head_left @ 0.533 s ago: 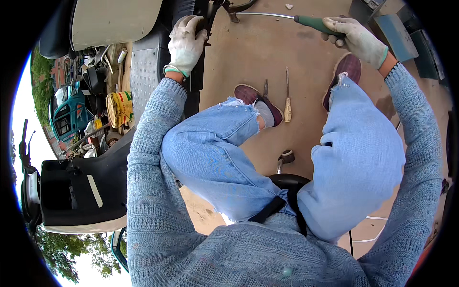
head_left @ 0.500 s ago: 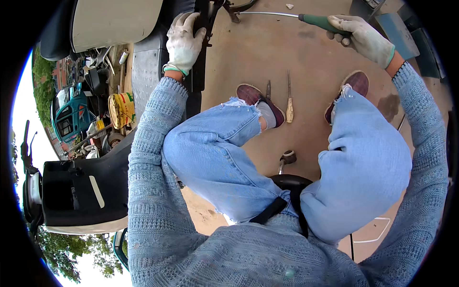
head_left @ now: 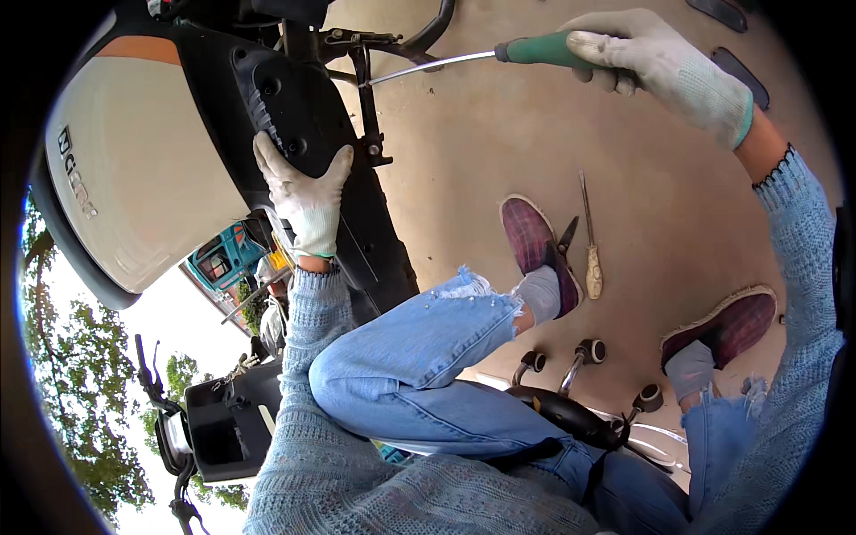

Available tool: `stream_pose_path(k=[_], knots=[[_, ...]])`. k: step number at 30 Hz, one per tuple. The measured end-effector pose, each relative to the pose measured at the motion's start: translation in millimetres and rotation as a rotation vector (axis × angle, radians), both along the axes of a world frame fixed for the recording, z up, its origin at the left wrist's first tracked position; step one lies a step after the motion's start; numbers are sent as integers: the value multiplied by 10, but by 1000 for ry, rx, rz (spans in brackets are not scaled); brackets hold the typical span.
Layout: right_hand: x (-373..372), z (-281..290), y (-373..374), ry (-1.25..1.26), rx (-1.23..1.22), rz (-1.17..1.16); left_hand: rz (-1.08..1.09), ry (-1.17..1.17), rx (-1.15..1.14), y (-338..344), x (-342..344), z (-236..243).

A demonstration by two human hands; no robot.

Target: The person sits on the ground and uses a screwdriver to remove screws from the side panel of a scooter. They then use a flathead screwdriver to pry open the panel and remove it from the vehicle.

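My left hand (head_left: pixel 306 201), in a white work glove, rests on the black plastic side panel (head_left: pixel 314 116) of a scooter with its thumb and fingers spread. In my gloved right hand (head_left: pixel 655 67) is the green handle of a long screwdriver (head_left: pixel 544 51). Its thin metal shaft points left, and the far end meets a dark metal bracket (head_left: pixel 364 80) at the scooter's underside. I cannot make out the tip's shape. The scooter's cream body panel (head_left: pixel 143 160) lies left of my left hand.
By my left shoe (head_left: pixel 535 236) lie a dark open blade tool (head_left: pixel 568 234) and a pale-handled screwdriver (head_left: pixel 593 267). Beneath me is a stool with casters (head_left: pixel 584 352). Dark flat pieces (head_left: pixel 740 76) lie at the upper right. A teal vehicle (head_left: pixel 223 257) stands beyond the scooter.
My view has turned, bringing more of the scooter's side into sight. My left hand now lies on the side panel, thumb spread wider. My right hand keeps hold of the screwdriver, and my right foot appears farther out.
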State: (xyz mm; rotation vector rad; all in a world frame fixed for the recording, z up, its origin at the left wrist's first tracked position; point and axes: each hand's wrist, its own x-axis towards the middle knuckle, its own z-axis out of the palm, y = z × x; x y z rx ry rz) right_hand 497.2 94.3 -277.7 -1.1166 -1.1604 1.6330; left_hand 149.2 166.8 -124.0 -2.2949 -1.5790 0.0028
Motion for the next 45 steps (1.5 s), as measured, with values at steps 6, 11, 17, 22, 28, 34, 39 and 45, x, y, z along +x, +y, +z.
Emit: stream_pose_path(k=[6, 11, 17, 22, 28, 34, 39, 45], knots=[[-332, -527, -43, 105, -43, -171, 99, 17, 34, -77, 129, -19], [-432, -771, -65, 110, -82, -154, 57, -24, 48, -40, 233, -127], [-606, -759, -86, 199, -90, -73, 50, -76, 88, -9, 158, -171], [-769, -654, -129, 248, -57, -41, 83, -78, 79, -48, 155, -174], [-927, -467, -164, 252, -14, -168, 61, -10, 102, -35, 170, -172], [-1031, -241, -160, 146, -36, -228, 66, -53, 73, -45, 196, -164], [-1123, -94, -126, -27, 74, -235, 64, -51, 46, -54, 209, -156], [-1096, 156, -94, -209, 121, -137, 54, -108, 17, -63, 226, -181]])
